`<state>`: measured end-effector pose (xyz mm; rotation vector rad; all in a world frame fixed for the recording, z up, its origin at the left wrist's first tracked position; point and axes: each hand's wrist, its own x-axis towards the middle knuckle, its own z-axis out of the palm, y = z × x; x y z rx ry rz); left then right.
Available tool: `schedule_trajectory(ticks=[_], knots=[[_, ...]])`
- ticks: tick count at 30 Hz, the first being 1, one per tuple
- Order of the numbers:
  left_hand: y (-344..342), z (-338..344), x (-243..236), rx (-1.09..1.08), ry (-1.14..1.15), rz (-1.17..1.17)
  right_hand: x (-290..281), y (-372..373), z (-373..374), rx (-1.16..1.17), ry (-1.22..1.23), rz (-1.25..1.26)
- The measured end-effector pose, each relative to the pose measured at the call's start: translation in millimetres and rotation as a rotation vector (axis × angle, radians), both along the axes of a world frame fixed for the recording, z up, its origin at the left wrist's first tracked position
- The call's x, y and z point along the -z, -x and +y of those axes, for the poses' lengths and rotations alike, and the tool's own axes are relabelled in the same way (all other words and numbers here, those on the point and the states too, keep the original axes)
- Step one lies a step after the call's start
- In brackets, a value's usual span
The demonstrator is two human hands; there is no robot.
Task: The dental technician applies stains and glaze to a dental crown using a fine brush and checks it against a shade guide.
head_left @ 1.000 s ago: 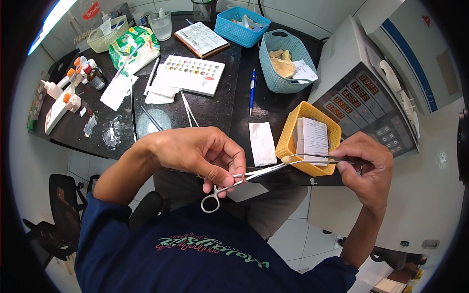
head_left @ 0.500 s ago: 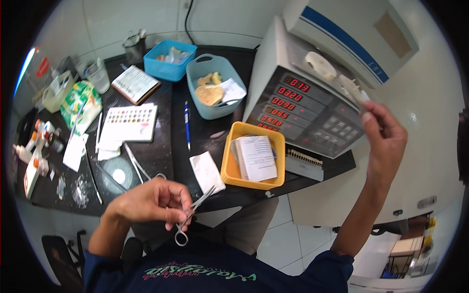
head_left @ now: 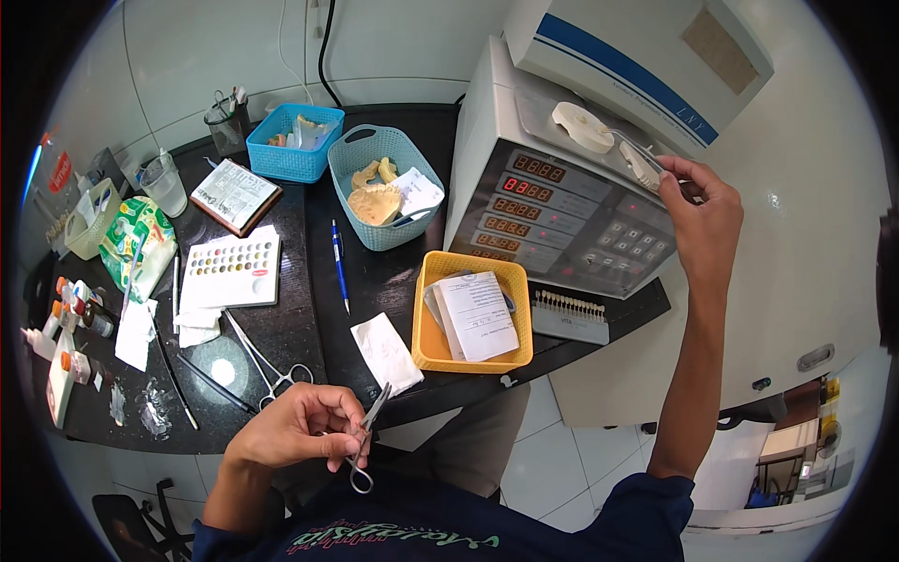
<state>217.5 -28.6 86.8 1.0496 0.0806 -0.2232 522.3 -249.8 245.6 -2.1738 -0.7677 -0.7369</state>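
Note:
My left hand (head_left: 304, 426), at the near edge of the bench, is closed on a locking forceps (head_left: 374, 416) with ring handles. Its closed tips point up and away, and one ring hangs below my fingers. My right hand (head_left: 702, 201) reaches to the top front of a grey dental furnace (head_left: 562, 215). Between thumb and fingers it pinches a thin metal tool (head_left: 641, 150); the fingers partly hide its rear end. Beneath the tool lies a small whitish ridged piece (head_left: 640, 167). A round white disc (head_left: 582, 126) lies beside it on the furnace top.
A yellow basket (head_left: 426, 356) with papers stands before the furnace, beside a tooth shade guide (head_left: 569, 318). Farther back are a blue-green basket (head_left: 389, 234) with dental casts and a blue basket (head_left: 281, 167). Scissor-handled forceps (head_left: 267, 370), a blue pen (head_left: 339, 267) and a white palette (head_left: 234, 272) lie leftward.
The whole view has shifted slightly. The thin tool in my right hand shows more plainly over the ridged piece. My left hand still holds the forceps, now pointing more steeply upward.

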Motion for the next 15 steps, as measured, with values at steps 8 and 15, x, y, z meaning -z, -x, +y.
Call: schedule_trajectory(ticks=[8,15], knots=[[2.7,2.1,-0.1,-0.008,-0.002,0.003,-2.0,0.3,1.9,0.019,0.037,0.018],[2.5,4.0,1.7,0.015,-0.032,-0.023,-3.5,1.3,3.3,0.039,0.062,0.042]])
